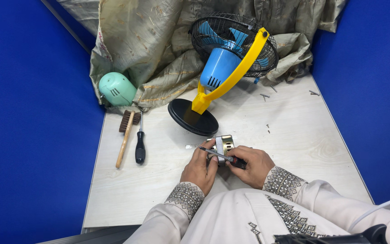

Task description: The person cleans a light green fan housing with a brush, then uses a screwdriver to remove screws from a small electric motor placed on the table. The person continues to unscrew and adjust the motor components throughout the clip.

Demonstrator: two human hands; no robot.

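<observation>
A small metal fan motor (222, 144) rests on the pale wooden table (294, 135), close to my body. My left hand (199, 168) grips the motor from its left side. My right hand (251, 165) is closed on the dark handle of a screwdriver (220, 155), whose shaft points left across the motor's near face. A table fan (231, 58) with a blue motor housing, yellow bracket, black wire cage and round black base lies tipped over behind the motor.
A wooden-handled brush (126, 135) and a black-handled screwdriver (140, 147) lie at the left. A mint-green plastic housing (117, 89) sits on crumpled beige cloth (150, 40) at the back. Loose screws (265, 96) are scattered at the far right. Blue partitions enclose the table.
</observation>
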